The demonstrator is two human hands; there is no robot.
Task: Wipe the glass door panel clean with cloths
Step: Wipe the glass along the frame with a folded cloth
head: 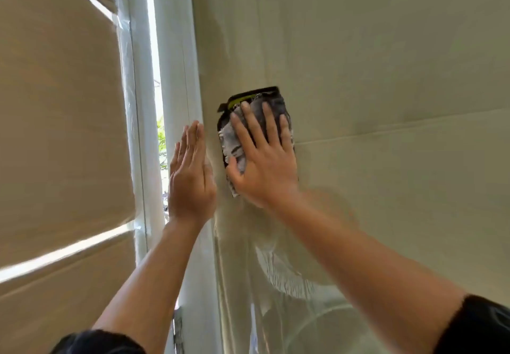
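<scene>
The glass door panel filled the right of the view, pale beige behind the pane, with curved reflections low down. To the left hung a beige blind crossed by bright strips. Between the two ran the white door frame, and beside it a narrow gap showed green leaves outside.

Both bare forearms reached up from dark sleeves. The right hand lay flat on the glass just right of the frame. Its fingers were spread and straight, pressing a cloth against the pane rather than gripping it. The left hand rested edge-on at the frame's right side, its fingers straight, held together and holding nothing.

The cloth was grey and white with a black border and a yellow-green stripe along its top edge. It sat under the right palm, showing above and left of the fingers.
</scene>
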